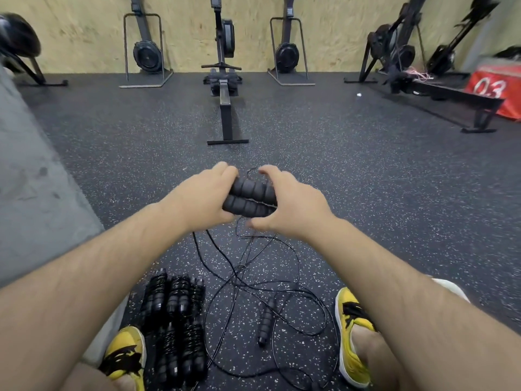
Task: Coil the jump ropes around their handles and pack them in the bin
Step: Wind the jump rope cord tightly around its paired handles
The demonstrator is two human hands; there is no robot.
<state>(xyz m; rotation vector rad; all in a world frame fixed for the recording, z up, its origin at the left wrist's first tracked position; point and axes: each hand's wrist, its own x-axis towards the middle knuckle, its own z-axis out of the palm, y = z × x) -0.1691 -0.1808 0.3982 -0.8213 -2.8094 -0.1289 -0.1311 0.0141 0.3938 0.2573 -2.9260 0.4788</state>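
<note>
Forearms fwd: L hand grips paired handles, R hand curled at their end, pinch unclear; loose cord trails to floor by done bundles, so keep handles flush, wrap tight w/ even tension; no bin seen.

Black handles, black ropes, all on a dark floor with white specks. Shoes are yellow with black splashes, and far right there's a red box with white numbers.

left hand clenched, right hand curled
</note>
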